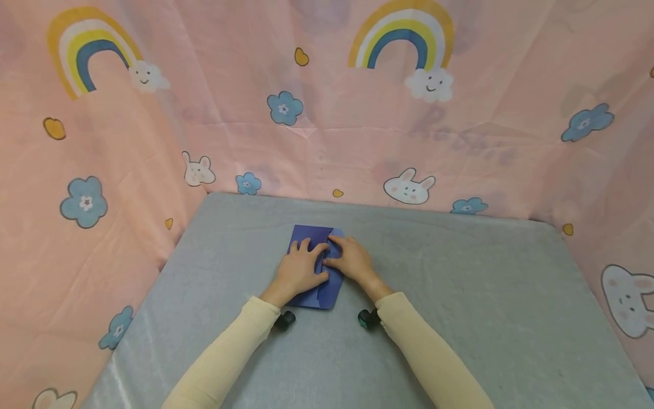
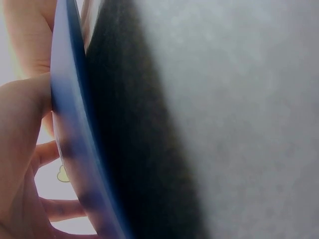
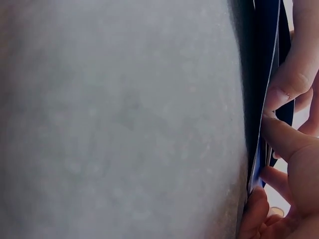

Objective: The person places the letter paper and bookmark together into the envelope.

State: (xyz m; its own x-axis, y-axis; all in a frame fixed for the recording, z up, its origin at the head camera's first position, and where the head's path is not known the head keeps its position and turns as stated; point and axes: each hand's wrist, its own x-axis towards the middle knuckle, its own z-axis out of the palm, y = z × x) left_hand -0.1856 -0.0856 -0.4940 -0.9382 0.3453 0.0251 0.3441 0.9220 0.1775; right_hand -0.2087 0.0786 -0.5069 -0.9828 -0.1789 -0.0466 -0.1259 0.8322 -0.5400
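A blue envelope (image 1: 309, 234) lies on the table in the head view, its lighter flap (image 1: 330, 292) spread out to the right. My left hand (image 1: 298, 270) rests over the envelope's body with the fingers spread, and its thumb reaches the flap's fold. From the right, my right hand (image 1: 353, 260) comes over the flap, with thumb and forefinger tips at the opening. In the right wrist view the right fingers (image 3: 255, 211) curl about the flap's edge. The left wrist view shows the envelope (image 2: 75, 114) edge-on, raised a little off the table along its near side.
A grey cloth-covered table (image 1: 460, 318) extends around the hands. Pink printed fabric (image 1: 327, 147) hangs behind it and along both sides. Each sleeve carries a small dark wrist camera (image 1: 285, 321) near the cuff.
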